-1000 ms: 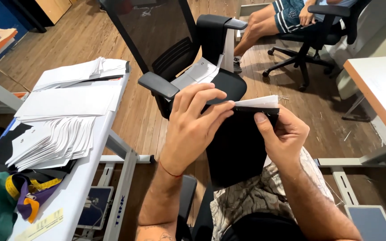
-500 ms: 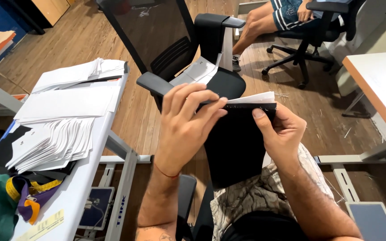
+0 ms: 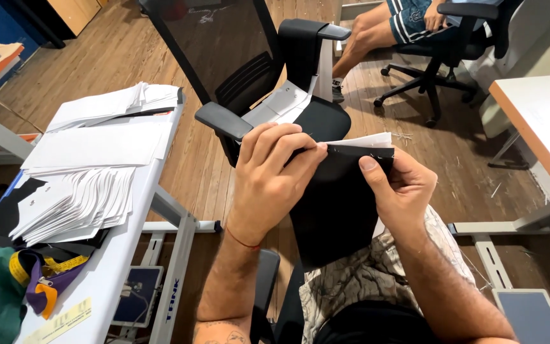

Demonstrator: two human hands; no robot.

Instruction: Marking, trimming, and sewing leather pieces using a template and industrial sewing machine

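A black fabric piece (image 3: 338, 204) hangs in front of me with a white paper piece (image 3: 367, 138) showing along its top edge. My left hand (image 3: 272, 175) pinches the top edge at its left end, fingers curled over it. My right hand (image 3: 399, 191) grips the right end of the same edge, thumb on the front. Both hands hold the fabric above my lap, over patterned shorts (image 3: 377, 280).
A white table (image 3: 116, 267) at left carries stacks of white cut pieces (image 3: 77, 200), larger white sheets (image 3: 100, 143) and a purple-and-yellow tape (image 3: 42, 280). A black office chair (image 3: 256, 70) with white pieces on its seat stands ahead. Another person's legs (image 3: 377, 28) are at the far right, beside an orange-edged table (image 3: 542, 121).
The hands and fabric shifted only slightly; the left fingers slid along the top edge and the pinch tightened. Nothing else moved.
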